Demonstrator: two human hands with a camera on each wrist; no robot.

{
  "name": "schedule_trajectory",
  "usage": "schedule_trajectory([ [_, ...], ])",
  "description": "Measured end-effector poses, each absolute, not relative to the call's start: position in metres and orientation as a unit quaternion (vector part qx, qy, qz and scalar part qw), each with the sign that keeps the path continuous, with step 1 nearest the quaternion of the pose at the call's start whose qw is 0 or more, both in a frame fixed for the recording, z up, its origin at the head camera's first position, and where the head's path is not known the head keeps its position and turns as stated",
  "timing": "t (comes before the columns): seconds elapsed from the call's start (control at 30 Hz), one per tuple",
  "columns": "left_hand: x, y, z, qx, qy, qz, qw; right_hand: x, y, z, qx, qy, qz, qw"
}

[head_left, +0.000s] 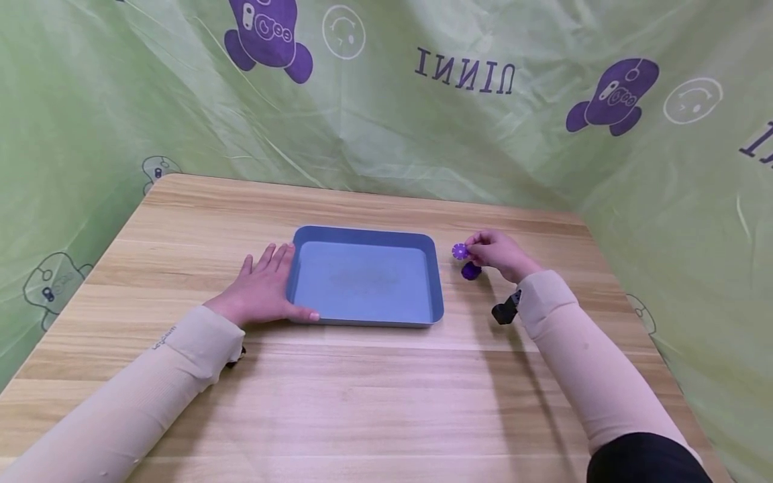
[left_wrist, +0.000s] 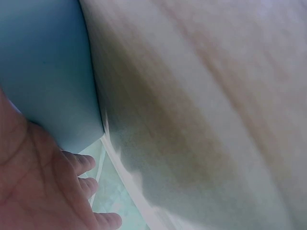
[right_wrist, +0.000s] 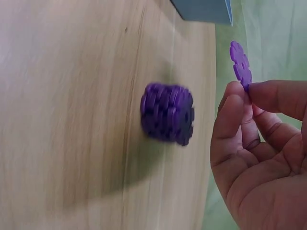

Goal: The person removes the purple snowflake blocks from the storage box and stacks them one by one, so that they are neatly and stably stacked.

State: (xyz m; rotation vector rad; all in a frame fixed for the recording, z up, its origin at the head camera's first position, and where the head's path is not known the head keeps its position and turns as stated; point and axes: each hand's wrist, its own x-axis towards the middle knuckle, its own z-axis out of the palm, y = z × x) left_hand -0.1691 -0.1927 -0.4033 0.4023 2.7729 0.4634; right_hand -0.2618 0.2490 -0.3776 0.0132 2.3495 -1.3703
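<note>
A purple notched plastic disc [head_left: 459,251] is pinched between the thumb and forefinger of my right hand [head_left: 496,255]; edge-on, the same disc [right_wrist: 241,64] looks thin in the right wrist view. Just below that hand, a short stack of dark purple notched discs [right_wrist: 167,113] stands on the wooden table. My left hand [head_left: 261,290] lies spread at the left side of a shallow blue-grey tray [head_left: 368,320]. Its fingers are straight along the tray's left rim, and the thumb reaches over the front left corner. The tray's outer wall [left_wrist: 53,72] shows beside the palm.
Bare wood tabletop [head_left: 362,396] surrounds the tray, which has nothing in it but a faint brownish patch in the middle. A green printed cloth [head_left: 386,134] hangs behind the table and along both sides. A black camera [head_left: 506,312] hangs under the right wrist.
</note>
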Motion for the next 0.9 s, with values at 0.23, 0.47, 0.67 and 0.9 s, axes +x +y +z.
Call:
schedule_trajectory([
  [0.23,-0.168,-0.193,-0.402,0.139,0.965,0.165,0.149,-0.26,0.263,-0.38,0.018,0.846,-0.485,0.22],
  [0.47,-0.17,-0.193,-0.403,0.141,0.965,0.162,0.15,-0.255,0.274,-0.381,0.025,0.848,-0.477,0.231],
  [0.67,-0.17,-0.192,-0.402,0.141,0.964,0.165,0.153,-0.253,0.28,-0.385,0.034,0.849,-0.469,0.24],
  [0.9,-0.17,-0.192,-0.402,0.141,0.964,0.164,0.153,-0.252,0.283,-0.388,0.036,0.85,-0.468,0.237],
])
